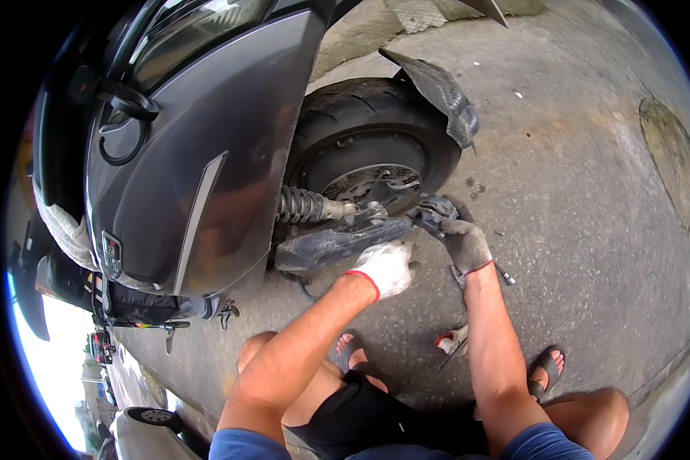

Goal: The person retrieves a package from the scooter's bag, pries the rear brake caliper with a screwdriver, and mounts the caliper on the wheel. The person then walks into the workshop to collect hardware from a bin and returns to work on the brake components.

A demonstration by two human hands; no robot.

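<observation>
At frame centre, the gloved left hand (387,267) curls its fingers around the swing arm (337,241) below the wheel (372,149), seemingly to steady it. The right hand (465,244), fingers closed, grips the caliper (435,211) just beside the brake disc (360,180); pliers (454,341) lie on the pavement (590,192) between the knees.

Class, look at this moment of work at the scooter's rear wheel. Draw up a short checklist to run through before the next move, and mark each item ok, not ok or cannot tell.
1. Both hands gloved: left hand and right hand wear gloves. Ok.
2. Left hand steadies the black cover piece beside the wheel: it rests on it. Ok.
3. Right hand firm on the brake part: fingers hidden. Cannot tell.
4. Rear wheel touching the ground: contact hidden. Cannot tell.
5. Feet protected: sandals leave toes bare. Not ok.
6. Tool on the concrete within reach: it lies beside the right wrist. Ok.
</observation>
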